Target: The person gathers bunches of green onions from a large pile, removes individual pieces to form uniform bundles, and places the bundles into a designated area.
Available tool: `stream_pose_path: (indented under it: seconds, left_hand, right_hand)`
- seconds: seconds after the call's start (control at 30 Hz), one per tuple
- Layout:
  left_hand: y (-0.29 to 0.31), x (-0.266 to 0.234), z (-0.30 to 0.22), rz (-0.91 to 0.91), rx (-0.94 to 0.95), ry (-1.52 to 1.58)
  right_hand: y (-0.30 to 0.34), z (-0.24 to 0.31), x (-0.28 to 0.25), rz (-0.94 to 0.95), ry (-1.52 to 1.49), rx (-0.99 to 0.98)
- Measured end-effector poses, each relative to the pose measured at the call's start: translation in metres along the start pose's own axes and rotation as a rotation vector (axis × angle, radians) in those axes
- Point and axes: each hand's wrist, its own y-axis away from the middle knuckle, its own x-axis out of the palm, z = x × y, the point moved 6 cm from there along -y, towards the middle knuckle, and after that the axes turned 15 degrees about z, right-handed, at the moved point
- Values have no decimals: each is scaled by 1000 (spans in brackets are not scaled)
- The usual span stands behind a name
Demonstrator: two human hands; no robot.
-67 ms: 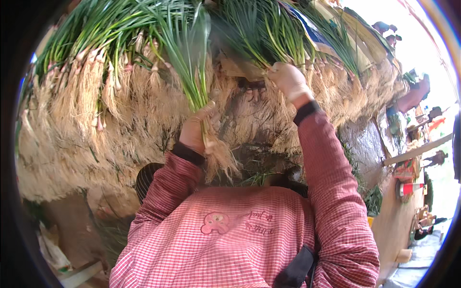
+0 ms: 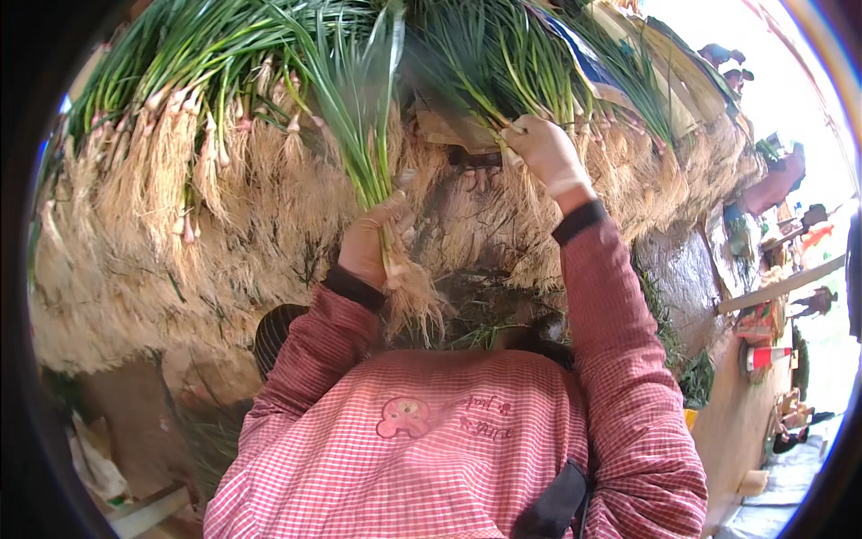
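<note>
My left hand [image 2: 370,241], in a pale glove, is closed around a bunch of green garlic [image 2: 366,171]. Its long green leaves rise away from me, and its pale roots hang below my fist. Farther right, my gloved right hand [image 2: 546,157] pinches green garlic stalks [image 2: 489,112] at the near edge of the heap. A whitish bulb end shows just under those fingers. Some leaf tops above the left hand are smeared by motion.
A thick heap of green garlic [image 2: 193,67] spans the far side, bulbs and tan roots toward me. Printed sacking [image 2: 575,54] lies among the leaves at right. Beyond stand a red-and-white cone [image 2: 768,357] and a wooden beam [image 2: 781,286]. Distant people appear at the right rim.
My right hand has shifted slightly right and toward me, and a bulb end now shows beneath its fingers. The left hand, still gripping its bunch, has barely moved.
</note>
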Motion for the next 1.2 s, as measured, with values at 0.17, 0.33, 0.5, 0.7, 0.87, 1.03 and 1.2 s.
stream_pose_path:
  seconds: [0.17,0.33,0.5,0.7,0.87,1.03,1.2]
  left_hand:
    - [4,1,2,130,-83,57]
    - [7,-2,12,-9,-284,-181]
    - [2,-16,16,8,-245,-218]
    - [12,-10,11,14,-260,-264]
    - [9,9,2,12,26,-337]
    - [30,25,-4,1,-236,-373]
    - [20,-1,0,165,16,-652]
  right_hand:
    - [58,93,0,114,-807,102]
    - [93,168,20,15,-671,-113]
    - [89,177,13,44,-681,-178]
    - [98,132,4,-245,-1062,41]
    - [116,152,-20,-296,-703,-87]
    - [103,175,-1,-34,-500,-131]
    - [55,135,10,58,-661,-86]
